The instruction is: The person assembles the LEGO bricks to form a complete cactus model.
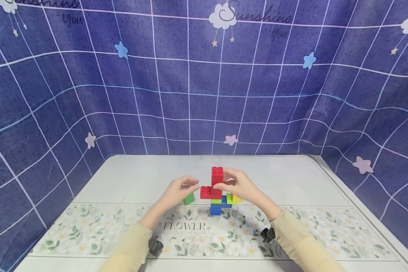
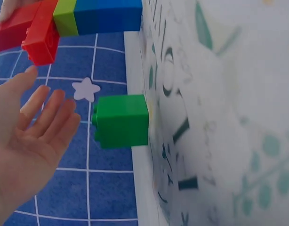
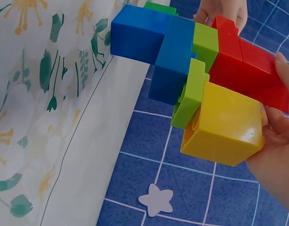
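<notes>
A block structure of toy building bricks stands upright on the table. Its base is a blue brick [image 1: 215,210], with a lime brick [image 1: 216,201] above. Higher up, a red brick [image 1: 205,192] juts left beneath a tall red brick [image 1: 217,174]. A blue arm on the right carries a lime piece and a yellow brick [image 3: 229,125]. My right hand [image 1: 240,185] pinches the tall red brick, thumb in front; its other fingers are partly hidden. Just left of the jutting red brick, my left hand [image 1: 180,189] holds nothing, fingers relaxed. Beside it stands a loose green brick [image 2: 122,121].
The white table [image 1: 149,166] has a floral printed band with "FLOWER" lettering [image 1: 185,226] across its front. A blue grid-patterned curtain [image 1: 204,105] with stars and clouds encloses the back and sides. Dark wrist devices [image 1: 268,234] sit under the sleeves.
</notes>
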Demonstrator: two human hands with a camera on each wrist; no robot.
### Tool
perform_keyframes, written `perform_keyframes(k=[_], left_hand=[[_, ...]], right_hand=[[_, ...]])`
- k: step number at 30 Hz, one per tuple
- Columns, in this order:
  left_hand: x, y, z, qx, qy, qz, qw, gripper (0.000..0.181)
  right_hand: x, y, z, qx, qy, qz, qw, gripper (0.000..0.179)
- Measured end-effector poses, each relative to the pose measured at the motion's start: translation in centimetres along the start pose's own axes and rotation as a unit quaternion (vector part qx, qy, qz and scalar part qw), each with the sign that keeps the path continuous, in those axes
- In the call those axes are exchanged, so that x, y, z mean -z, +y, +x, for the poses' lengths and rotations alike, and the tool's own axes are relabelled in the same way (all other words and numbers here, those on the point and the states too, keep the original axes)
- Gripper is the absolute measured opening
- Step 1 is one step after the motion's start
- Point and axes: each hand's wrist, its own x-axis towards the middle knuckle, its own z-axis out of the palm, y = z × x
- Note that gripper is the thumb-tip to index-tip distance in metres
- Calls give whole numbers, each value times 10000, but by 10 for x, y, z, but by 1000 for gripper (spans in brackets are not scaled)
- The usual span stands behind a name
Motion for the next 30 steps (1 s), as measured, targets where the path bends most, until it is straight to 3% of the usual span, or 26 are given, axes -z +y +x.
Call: perform_keyframes(k=[8,11,16,21,30], left_hand=[[6,-5,-6,384,285,195,9987,39],[8,-8,-7,531,289,252,9979,41],[9,-15,-8,829,148,407,9956,48],[9,-18,-10,1099,-42,508,9926,55],[11,-20,-12,1524,-329,616,9858,52]], right_hand=[[0,-2,-1,-77,16,-108,9999,25],[-3,12,2,-109,41,-198,9997,25],[-6,36,6,-40,119,-174,9998,27],[-5,36,6,26,119,-106,9999,28],[-5,35,6,25,113,-155,9998,29]])
